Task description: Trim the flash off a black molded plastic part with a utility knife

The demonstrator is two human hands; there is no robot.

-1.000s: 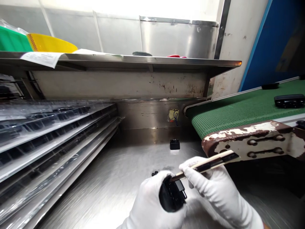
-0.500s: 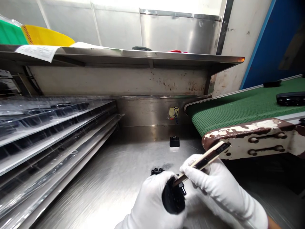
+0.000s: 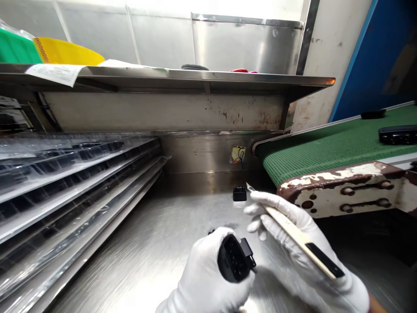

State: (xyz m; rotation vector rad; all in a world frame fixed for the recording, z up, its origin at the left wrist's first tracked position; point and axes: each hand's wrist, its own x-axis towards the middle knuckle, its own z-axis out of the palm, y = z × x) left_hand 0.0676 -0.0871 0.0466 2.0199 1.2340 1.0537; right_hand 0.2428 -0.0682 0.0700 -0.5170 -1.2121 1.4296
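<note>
My left hand (image 3: 208, 278), in a white glove, is closed round a black plastic connector housing (image 3: 235, 259) whose round pin face points up at me. My right hand (image 3: 293, 243), also gloved, grips a slim cream-and-black utility knife (image 3: 295, 232). Its blade tip points up and left, away from the connector, near a small black part (image 3: 239, 194) lying on the steel table (image 3: 163, 243). Another small black piece (image 3: 212, 232) peeks out just behind my left hand.
Clear plastic trays (image 3: 65, 187) holding black parts are stacked slanting at the left. A green conveyor belt (image 3: 325, 152) with a chipped brown end bracket (image 3: 352, 187) comes in from the right, carrying black parts (image 3: 397, 134). A steel shelf (image 3: 163, 80) overhead holds a yellow bowl (image 3: 65, 54).
My right hand has drawn the knife off the connector and swung it round, so the blade now points up and away. The left hand has tilted the connector's face toward me.
</note>
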